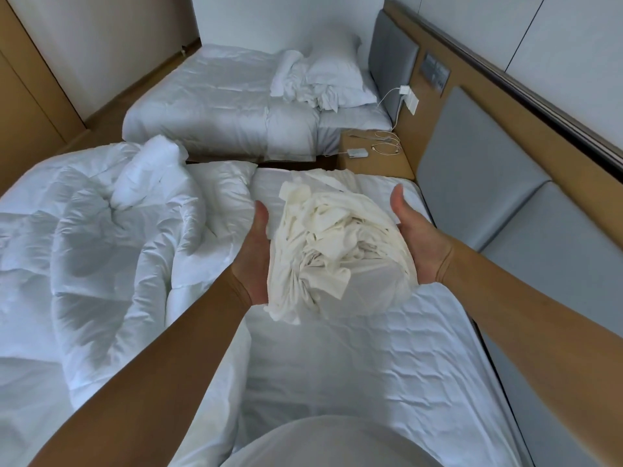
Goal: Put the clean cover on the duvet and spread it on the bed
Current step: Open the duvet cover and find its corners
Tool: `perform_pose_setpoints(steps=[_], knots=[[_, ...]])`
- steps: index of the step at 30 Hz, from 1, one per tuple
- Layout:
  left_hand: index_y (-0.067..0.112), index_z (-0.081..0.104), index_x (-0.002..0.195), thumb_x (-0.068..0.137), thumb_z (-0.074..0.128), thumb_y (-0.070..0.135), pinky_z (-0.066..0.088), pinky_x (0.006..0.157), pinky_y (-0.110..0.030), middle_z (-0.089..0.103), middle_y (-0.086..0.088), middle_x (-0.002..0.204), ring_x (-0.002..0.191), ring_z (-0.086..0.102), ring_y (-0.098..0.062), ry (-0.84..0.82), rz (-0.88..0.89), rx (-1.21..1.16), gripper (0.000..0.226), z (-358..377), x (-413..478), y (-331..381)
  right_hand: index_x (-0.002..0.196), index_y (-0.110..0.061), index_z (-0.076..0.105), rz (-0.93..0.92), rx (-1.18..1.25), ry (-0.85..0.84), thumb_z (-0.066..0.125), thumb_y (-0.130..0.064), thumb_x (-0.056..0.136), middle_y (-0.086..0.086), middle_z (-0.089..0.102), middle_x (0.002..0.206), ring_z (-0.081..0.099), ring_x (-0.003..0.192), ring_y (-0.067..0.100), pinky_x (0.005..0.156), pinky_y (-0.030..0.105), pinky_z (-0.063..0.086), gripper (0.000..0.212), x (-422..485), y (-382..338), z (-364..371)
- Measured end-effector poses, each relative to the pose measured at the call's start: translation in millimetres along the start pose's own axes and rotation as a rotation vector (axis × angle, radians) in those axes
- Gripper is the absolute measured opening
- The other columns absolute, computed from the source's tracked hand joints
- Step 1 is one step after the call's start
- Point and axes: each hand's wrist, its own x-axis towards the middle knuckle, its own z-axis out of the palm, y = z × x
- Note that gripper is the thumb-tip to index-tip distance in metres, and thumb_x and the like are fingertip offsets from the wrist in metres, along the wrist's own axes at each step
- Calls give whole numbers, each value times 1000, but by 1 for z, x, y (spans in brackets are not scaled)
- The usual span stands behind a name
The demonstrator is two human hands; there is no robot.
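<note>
Soft, even, cool light fills my view. The crumpled cream fabric cover (337,251) drops a faint shadow on the wrinkled white bed sheet (371,365), and folds of the puffy white duvet (101,247) shade grey. The wide lens bows the grey padded headboard (472,203) at the right edge; fine detail looks slightly smeared.

- Second bed (215,109) with a white pillow (337,77) by the far wall (118,38)
- Grey padded headboard panels (472,170) along the right
- Wooden nightstand (391,165) holding charger cables (384,146)
</note>
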Motion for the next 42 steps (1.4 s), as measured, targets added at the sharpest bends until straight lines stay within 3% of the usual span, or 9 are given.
perform_pose_setpoints(steps=[4, 6, 12, 17, 19, 22, 26, 34, 42], knots=[[21, 80, 108, 99, 51, 47, 56, 88, -30, 76, 1, 108, 99, 71, -14, 177, -3, 251, 39, -9, -3, -7, 108, -8, 78, 93, -58, -15, 96, -41, 55, 10, 73, 118, 71, 107, 23, 83, 33, 58, 65, -4, 10, -8], [27, 82, 97, 107, 32, 38, 56, 79, -24, 77, 6, 97, 90, 72, -8, 204, -19, 360, 52, -6, -7, -4, 101, -8, 80, 110, -97, -1, 97, -33, 50, 9, 75, 111, 73, 99, 21, 78, 31, 59, 59, -5, 10, -16], [17, 77, 103, 84, 63, 28, 56, 80, -26, 75, 1, 98, 92, 70, -13, 330, 110, 756, 26, 15, -9, 2, 97, -8, 81, 192, -233, -21, 101, -38, 35, 12, 76, 104, 75, 92, 24, 73, 34, 60, 72, -4, -14, -16], [22, 67, 117, 79, 72, 10, 38, 72, 8, 64, 19, 88, 85, 52, 33, 441, 281, 1045, 41, 27, -41, -32, 110, -18, 76, 391, -749, -241, 101, -39, 48, 9, 73, 117, 71, 106, 24, 84, 37, 60, 71, 9, -32, 12], [-10, 66, 102, 77, 72, -12, 38, 64, 5, 47, 6, 63, 75, 65, 8, 509, 146, 1156, 26, 15, -51, -60, 119, -30, 71, 445, -1126, -329, 96, -38, 60, -1, 71, 124, 67, 115, 19, 98, 38, 55, 64, 18, -19, 27], [26, 55, 63, 88, 69, -2, 38, 64, -8, 46, 10, 57, 61, 51, -10, 682, -97, 1139, 40, -1, -60, -112, 126, -36, 62, 505, -1448, -376, 95, -40, 60, -16, 71, 119, 67, 111, 7, 101, 32, 52, 73, 35, 17, 46], [13, 55, 77, 94, 65, 10, 32, 74, -11, 58, -12, 83, 70, 43, -13, 980, -32, 660, 21, -28, -80, -191, 128, -35, 56, 552, -1721, -527, 90, -36, 64, -15, 65, 119, 62, 109, 8, 98, 28, 51, 72, 64, 86, 62], [34, 28, 74, 89, 67, 3, 37, 42, -4, 41, 13, 76, 64, 44, -3, 1312, -262, 697, 52, -81, -108, -323, 84, -29, 54, 581, -2199, -851, 79, -38, 72, -7, 63, 84, 63, 77, 15, 66, 29, 50, 29, 113, 235, 80], [14, 63, 93, 85, 68, 0, 47, 82, -28, 63, 0, 93, 91, 56, -13, 1303, -51, 727, 17, -127, -144, -368, 100, -23, 60, 343, -2465, -933, 64, -29, 81, -5, 60, 87, 59, 76, 19, 56, 28, 37, 21, 144, 301, 88]])
